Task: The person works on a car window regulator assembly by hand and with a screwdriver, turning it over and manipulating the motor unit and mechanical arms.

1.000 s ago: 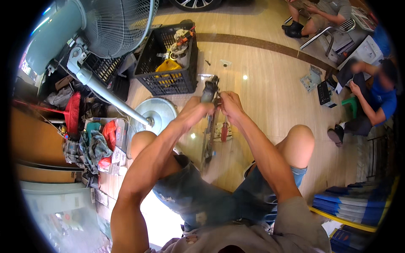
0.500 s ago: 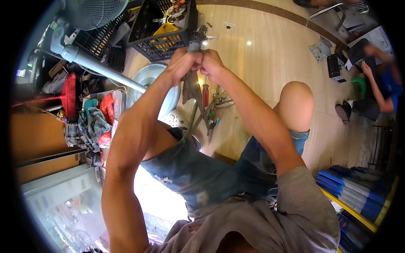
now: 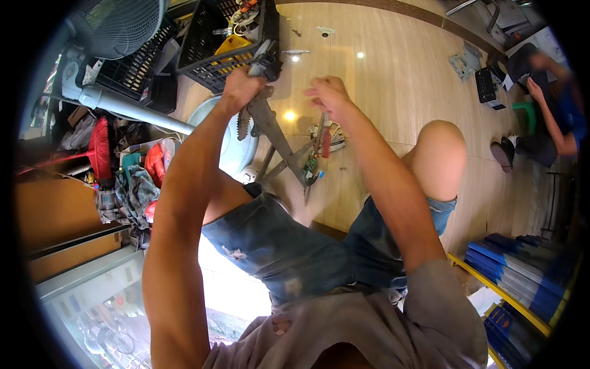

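Observation:
My left hand point(image 3: 242, 88) is closed round the upper end of a dark metal scissor-arm mechanism point(image 3: 273, 132). A toothed plate hangs below that hand, and long flat arms slant toward the floor between my legs. A dark motor-like part point(image 3: 265, 64) sits at its top. To the right, my right hand point(image 3: 329, 96) is apart from the mechanism, fingers partly curled toward the left. A screwdriver with a red handle point(image 3: 326, 142) hangs handle-down beneath it, its shaft running up to the palm. The grip on the shaft is partly hidden.
A small green circuit board point(image 3: 311, 165) and loose parts lie by the arms' lower end. A black crate point(image 3: 212, 71) of parts stands beyond my left hand, near a fan's pale blue pole point(image 3: 138, 109) and round base point(image 3: 243, 144). Another person point(image 3: 556, 120) sits at far right.
My hands have drawn apart: the left moved left with the mechanism, swinging it clear into view. The right moved right, and the red-handled screwdriver shifted right along with it.

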Motion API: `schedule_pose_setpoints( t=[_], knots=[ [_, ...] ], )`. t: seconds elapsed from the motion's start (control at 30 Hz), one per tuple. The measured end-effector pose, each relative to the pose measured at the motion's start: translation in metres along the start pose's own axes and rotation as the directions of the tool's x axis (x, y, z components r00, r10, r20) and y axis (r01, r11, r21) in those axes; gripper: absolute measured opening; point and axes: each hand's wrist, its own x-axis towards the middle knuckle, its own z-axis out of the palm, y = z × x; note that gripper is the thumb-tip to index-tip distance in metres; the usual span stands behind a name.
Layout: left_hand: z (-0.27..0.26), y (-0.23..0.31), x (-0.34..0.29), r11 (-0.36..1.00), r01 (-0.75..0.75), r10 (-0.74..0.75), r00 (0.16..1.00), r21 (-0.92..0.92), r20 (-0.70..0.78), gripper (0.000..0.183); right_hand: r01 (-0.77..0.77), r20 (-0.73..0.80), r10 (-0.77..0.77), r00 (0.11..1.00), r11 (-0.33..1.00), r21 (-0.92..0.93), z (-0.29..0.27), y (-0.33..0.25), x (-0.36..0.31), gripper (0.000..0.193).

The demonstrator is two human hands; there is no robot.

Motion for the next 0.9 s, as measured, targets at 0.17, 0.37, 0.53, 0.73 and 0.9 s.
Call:
schedule_pose_setpoints(
  t=[0.17, 0.37, 0.53, 0.73, 0.9],
  knots=[
    [0.010, -0.008, 0.045, 0.992, -0.075, 0.077, 0.997, -0.098, 0.018, 0.040, -0.297, -0.443, 0.146, 0.884, 0.909, -0.293, -0.124, 0.123, 0.009, 0.015],
    [0.002, -0.092, 0.072, 0.968, 0.040, -0.039, 0.999, -0.247, 0.010, 0.028, -0.525, -0.439, 0.356, 0.825, 0.771, -0.360, -0.103, 0.178, -0.014, 0.013],
    [0.000, -0.108, 0.077, 0.955, 0.108, -0.087, 0.992, -0.275, 0.087, 0.025, -0.572, -0.424, 0.477, 0.770, 0.810, -0.129, -0.090, 0.194, -0.030, 0.013],
    [0.002, -0.152, 0.091, 0.971, 0.137, -0.119, 0.988, -0.195, 0.098, 0.028, -0.604, -0.467, 0.491, 0.735, 0.787, -0.123, -0.092, 0.216, -0.013, 0.014],
    [0.017, -0.178, 0.093, 0.969, 0.209, -0.208, 0.978, -0.132, 0.021, 0.025, -0.575, -0.459, 0.456, 0.762, 0.802, -0.159, -0.098, 0.238, -0.010, 0.016]
  ],
)
